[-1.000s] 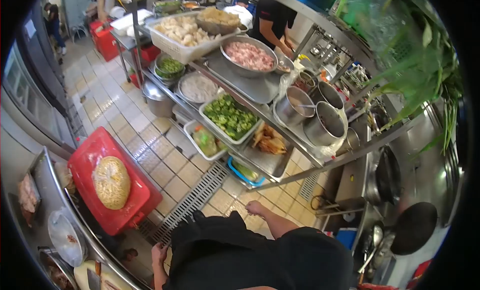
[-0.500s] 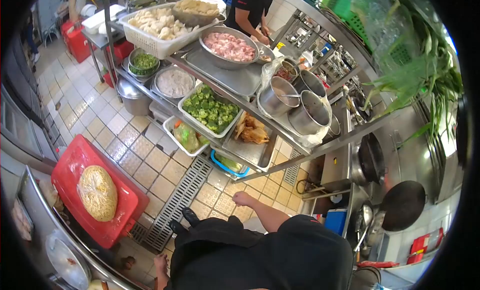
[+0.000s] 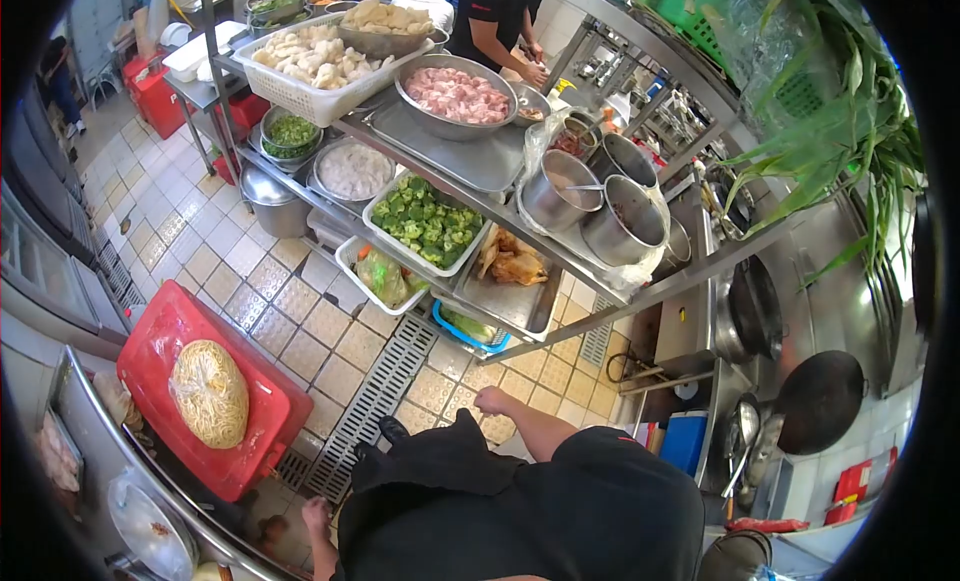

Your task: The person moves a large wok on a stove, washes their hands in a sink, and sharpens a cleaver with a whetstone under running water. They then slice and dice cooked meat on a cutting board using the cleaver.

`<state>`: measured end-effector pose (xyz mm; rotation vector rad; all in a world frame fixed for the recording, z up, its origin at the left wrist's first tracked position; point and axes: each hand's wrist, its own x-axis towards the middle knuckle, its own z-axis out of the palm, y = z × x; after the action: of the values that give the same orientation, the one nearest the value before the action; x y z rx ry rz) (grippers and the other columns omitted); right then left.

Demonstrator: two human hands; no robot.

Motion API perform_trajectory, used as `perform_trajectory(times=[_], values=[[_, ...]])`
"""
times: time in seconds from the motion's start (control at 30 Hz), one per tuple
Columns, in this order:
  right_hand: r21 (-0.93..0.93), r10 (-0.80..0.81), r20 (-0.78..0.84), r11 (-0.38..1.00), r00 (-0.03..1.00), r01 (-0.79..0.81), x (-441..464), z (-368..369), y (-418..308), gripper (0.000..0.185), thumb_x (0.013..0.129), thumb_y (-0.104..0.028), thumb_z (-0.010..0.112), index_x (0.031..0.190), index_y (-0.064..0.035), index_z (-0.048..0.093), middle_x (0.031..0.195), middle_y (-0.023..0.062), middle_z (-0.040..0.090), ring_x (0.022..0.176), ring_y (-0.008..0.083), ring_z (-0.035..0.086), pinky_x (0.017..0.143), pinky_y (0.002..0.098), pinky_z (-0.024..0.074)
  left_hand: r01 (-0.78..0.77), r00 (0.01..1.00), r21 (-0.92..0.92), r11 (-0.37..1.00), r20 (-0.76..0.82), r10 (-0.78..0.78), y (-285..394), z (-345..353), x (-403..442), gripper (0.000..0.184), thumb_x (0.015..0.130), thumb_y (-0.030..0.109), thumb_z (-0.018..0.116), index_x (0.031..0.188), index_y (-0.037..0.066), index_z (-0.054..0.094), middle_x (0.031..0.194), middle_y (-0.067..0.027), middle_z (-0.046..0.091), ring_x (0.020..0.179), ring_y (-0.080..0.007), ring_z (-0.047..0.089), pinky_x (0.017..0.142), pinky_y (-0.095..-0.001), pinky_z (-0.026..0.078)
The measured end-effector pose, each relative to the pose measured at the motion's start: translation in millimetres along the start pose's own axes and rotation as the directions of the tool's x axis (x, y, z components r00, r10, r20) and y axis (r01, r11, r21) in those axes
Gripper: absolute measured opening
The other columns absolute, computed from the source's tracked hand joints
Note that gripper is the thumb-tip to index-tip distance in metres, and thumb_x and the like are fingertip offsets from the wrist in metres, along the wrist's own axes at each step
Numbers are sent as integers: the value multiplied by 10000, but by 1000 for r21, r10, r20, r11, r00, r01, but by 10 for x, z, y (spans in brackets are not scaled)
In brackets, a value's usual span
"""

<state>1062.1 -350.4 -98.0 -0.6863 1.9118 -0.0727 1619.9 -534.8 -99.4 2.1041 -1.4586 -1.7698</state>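
My right hand (image 3: 492, 401) hangs in front of my dark apron (image 3: 440, 471), above the tiled floor. Its fingers are curled closed, with nothing showing in them. My left hand (image 3: 316, 516) is low at my left side, near the rim of a steel counter (image 3: 180, 491), its fingers loosely curled in and no object visible in them. Left of me, a clear bag of noodles (image 3: 208, 394) lies on a red plastic lid (image 3: 150, 341). Neither hand touches the bag.
Ahead stands a steel rack (image 3: 480, 196) with raw meat (image 3: 458, 95), broccoli (image 3: 425, 221), cooked poultry (image 3: 515, 259) and steel pots (image 3: 625, 221). A floor drain grate (image 3: 375, 401) runs near my feet. Woks (image 3: 820, 401) are at right. A co-worker (image 3: 488, 26) stands behind the rack.
The view has shifted slightly, so the rack and red lid appear a little further right. My hands keep nearly the same pose. The co-worker's hands behind the rack have moved.
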Motion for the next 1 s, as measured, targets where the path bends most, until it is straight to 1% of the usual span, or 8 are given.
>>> perform_trajectory(times=[0.13,0.27,0.57,0.67,0.7,0.73,0.8,1.0], values=[[-596,-227,173,751,958,285,197,161,402,271,878,-231,565,855,-9,717,750,114,710,611,235,708,523,382,557,-27,997,95,995,68,21,-414,195,-1,254,899,178,639,1057,-4,717,819,-98,695,753,-180,662,697,-328,528],[-90,60,-2,994,998,-60,61,135,136,254,885,-167,553,789,9,710,733,130,702,611,232,718,522,374,571,-85,991,160,983,114,67,-557,212,142,245,893,208,634,1004,9,724,815,-118,699,760,-201,673,708,-348,533],[-301,-397,-117,888,910,348,445,255,14,278,884,-254,573,829,-19,709,734,118,707,607,202,682,522,358,538,-379,920,344,859,36,391,-919,14,818,265,879,276,623,884,38,739,806,-162,708,777,-249,698,732,-393,543],[-40,-114,-32,993,993,112,149,165,-263,306,902,-292,576,810,-32,708,707,110,695,585,197,659,525,366,520,-189,982,105,976,41,185,-540,-134,840,268,881,278,613,844,35,719,718,-132,666,706,-280,668,694,-415,534],[-140,-141,-25,981,990,136,87,194,-252,359,881,-335,531,746,-66,728,642,120,678,570,283,681,581,421,550,-511,809,458,728,-30,587,-654,-89,1032,272,879,289,618,907,39,721,707,-121,646,664,-281,647,676,-428,530],[-160,-187,59,968,981,194,460,275,157,329,873,-327,555,767,-70,730,676,123,686,578,285,660,587,434,536,-253,953,15,967,-166,252,380,-142,69,319,877,311,620,994,30,716,839,-179,693,809,-340,685,763,-465,540],[-283,-281,159,905,946,316,497,79,120,324,887,-316,562,760,-59,713,752,133,696,611,259,642,591,441,523,-248,942,89,965,-212,262,8,-17,345,390,880,343,628,1075,16,711,1086,-228,693,1068,-384,652,908,-486,518],[-106,-121,274,982,954,155,1051,-496,-1681,274,909,-284,563,838,-62,706,756,127,681,621,250,638,583,418,524,69,899,-129,989,-421,-118,-345,257,-334,302,769,253,648,901,1,749,927,-243,710,867,-399,698,769,-498,549]])
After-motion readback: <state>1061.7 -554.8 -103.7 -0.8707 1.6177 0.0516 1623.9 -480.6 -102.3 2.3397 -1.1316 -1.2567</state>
